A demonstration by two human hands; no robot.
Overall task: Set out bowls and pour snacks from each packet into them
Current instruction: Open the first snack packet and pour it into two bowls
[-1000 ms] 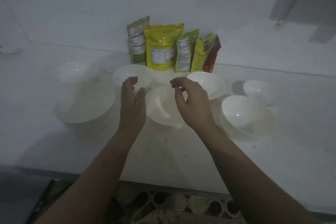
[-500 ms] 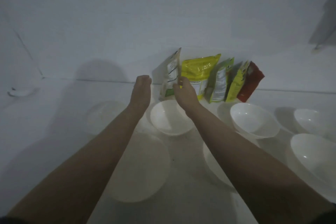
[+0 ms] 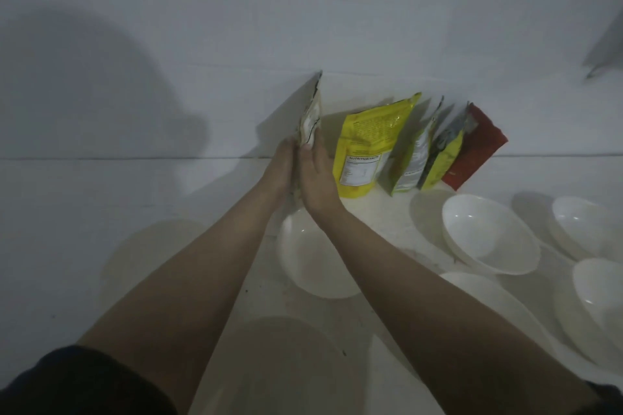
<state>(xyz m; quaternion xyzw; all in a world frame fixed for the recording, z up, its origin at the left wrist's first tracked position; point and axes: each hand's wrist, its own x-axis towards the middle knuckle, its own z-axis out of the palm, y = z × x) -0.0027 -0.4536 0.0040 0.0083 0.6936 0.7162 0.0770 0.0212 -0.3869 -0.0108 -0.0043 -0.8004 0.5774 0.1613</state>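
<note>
Closest to the camera, bottom centre of the frame, there's a big white bowl [image 3: 286, 364] sitting on the white tabletop [image 3: 67, 229], half hidden between the two forearms, with a dark sleeve [image 3: 77, 384] filling the bottom left corner. A bit further up, a medium white bowl [image 3: 313, 266] sits right under the wrists, and there's a pale bowl [image 3: 145, 256] off to the left of it that's pretty washed out. Over on the right side there's a cluster of more white bowls, the clearest being the round bowl [image 3: 488, 236] at middle right, with others running off the right edge. Then the hands: the left hand [image 3: 281, 167] and right hand [image 3: 315, 175] are pressed in from either side on a beige snack packet [image 3: 310, 118], palms facing each other, so the grip is basically a flat sandwich hold on its lower half, the right thumb lying on its front. The packet stands upright, edge-on to the camera, just above centre. To its right, leaning on the white wall [image 3: 303, 10], stand the yellow pouch [image 3: 371, 145], a green-and-white packet [image 3: 414, 158], a lime green packet [image 3: 445, 158] and a red packet [image 3: 478, 152].
</note>
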